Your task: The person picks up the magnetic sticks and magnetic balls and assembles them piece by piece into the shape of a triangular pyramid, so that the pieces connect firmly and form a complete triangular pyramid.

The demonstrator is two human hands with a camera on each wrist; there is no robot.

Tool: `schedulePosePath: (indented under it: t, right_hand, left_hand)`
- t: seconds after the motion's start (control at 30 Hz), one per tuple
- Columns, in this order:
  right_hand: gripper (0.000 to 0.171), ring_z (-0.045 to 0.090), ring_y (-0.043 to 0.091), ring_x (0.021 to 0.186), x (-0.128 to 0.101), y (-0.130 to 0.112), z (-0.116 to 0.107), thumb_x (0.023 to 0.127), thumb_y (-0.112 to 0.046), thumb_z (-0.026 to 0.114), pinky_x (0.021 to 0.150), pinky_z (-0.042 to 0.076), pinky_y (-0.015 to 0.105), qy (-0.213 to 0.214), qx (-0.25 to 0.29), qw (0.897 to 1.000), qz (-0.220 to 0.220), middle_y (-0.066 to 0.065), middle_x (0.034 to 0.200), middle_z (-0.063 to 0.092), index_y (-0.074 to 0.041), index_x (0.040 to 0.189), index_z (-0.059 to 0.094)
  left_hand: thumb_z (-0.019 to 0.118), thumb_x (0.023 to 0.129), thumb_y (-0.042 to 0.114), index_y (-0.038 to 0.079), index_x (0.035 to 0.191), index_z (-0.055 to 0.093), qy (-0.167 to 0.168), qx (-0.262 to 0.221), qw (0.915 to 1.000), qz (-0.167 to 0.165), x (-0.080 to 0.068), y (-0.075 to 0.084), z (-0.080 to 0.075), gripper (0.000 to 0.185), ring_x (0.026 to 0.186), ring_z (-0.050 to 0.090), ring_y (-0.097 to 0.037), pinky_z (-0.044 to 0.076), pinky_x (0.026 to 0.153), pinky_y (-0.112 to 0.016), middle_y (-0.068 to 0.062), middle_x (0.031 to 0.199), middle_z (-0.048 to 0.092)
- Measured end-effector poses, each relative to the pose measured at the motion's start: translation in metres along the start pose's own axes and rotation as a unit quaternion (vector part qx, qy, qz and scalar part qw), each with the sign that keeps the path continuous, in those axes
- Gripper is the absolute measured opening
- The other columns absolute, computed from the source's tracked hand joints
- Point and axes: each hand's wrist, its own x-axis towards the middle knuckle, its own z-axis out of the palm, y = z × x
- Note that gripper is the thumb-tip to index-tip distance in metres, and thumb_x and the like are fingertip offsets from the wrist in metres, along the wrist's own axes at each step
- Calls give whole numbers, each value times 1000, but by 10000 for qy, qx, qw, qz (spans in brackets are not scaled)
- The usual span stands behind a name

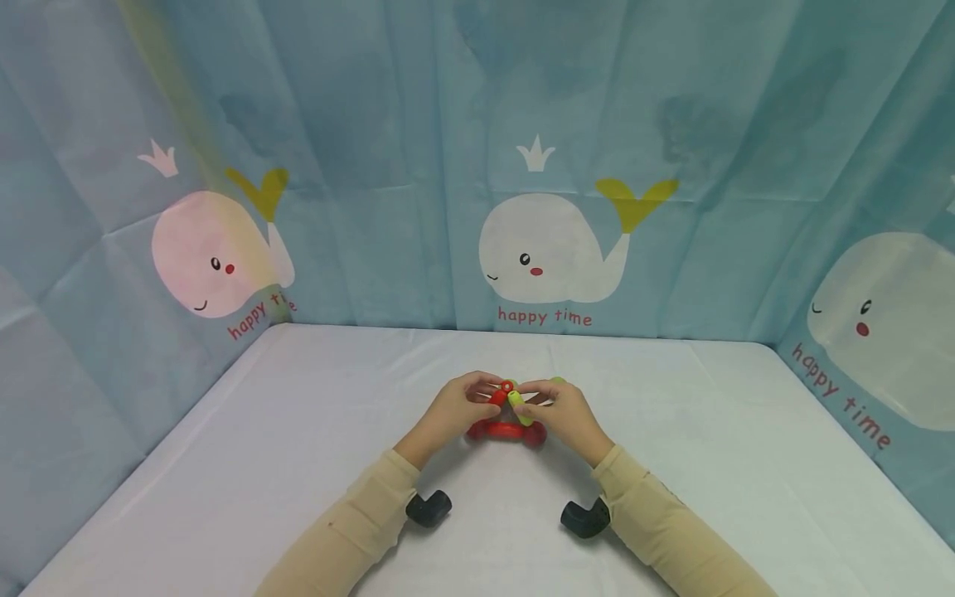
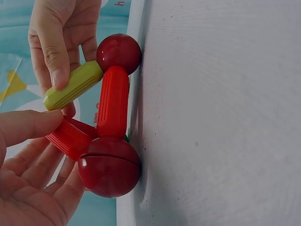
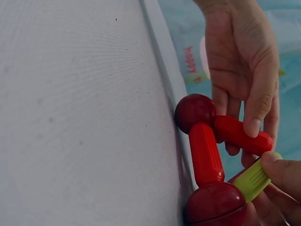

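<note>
Two black elbow pieces (image 1: 429,507) (image 1: 586,518) lie lowest in the head frame, beside the sleeves. Above them, at centre, a toy frame of red rods and balls (image 1: 506,429) stands on the white table (image 1: 746,464). One red rod (image 3: 242,135) is pinched by the left hand (image 1: 453,410), a green rod (image 2: 73,85) by the right hand (image 1: 563,412). Whale-print curtains (image 1: 545,249) fill the upper frame.

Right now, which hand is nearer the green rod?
Right. The right hand pinches the green rod; the left hand holds the red rod beside it.
</note>
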Motion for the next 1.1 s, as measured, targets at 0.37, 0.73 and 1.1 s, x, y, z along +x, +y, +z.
schedulePosePath:
  t: [0.37, 0.73, 1.1]
  right_hand:
    - [25, 64, 19, 98, 0, 2, -1, 82, -17, 80, 79, 55, 30, -28, 101, 9999, -89, 5, 101, 75, -9, 105, 77]
    - [26, 63, 19, 105, 1, 3, -1, 82, -16, 80, 85, 55, 33, -103, 261, 9996, 35, 4, 105, 75, -9, 107, 76]
    - [26, 65, 21, 102, 0, 5, -1, 82, -13, 80, 84, 56, 33, -7, 307, 9991, -286, 10, 106, 76, -6, 106, 77]
  left_hand:
    - [73, 87, 8, 10, 120, 66, 54, 77, 10000, -24, 0, 1, 1, 34, 107, 68, -25, 58, 84, -33, -11, 116, 70]
    - [74, 86, 7, 7, 117, 65, 92, 26, 10000, -22, 0, 3, 2, 32, 101, 67, -21, 58, 81, -31, -10, 113, 69]
    - [74, 86, 6, 6, 116, 64, 113, -14, 9999, 38, 0, 2, 1, 32, 103, 68, -24, 58, 80, -31, -10, 113, 69]
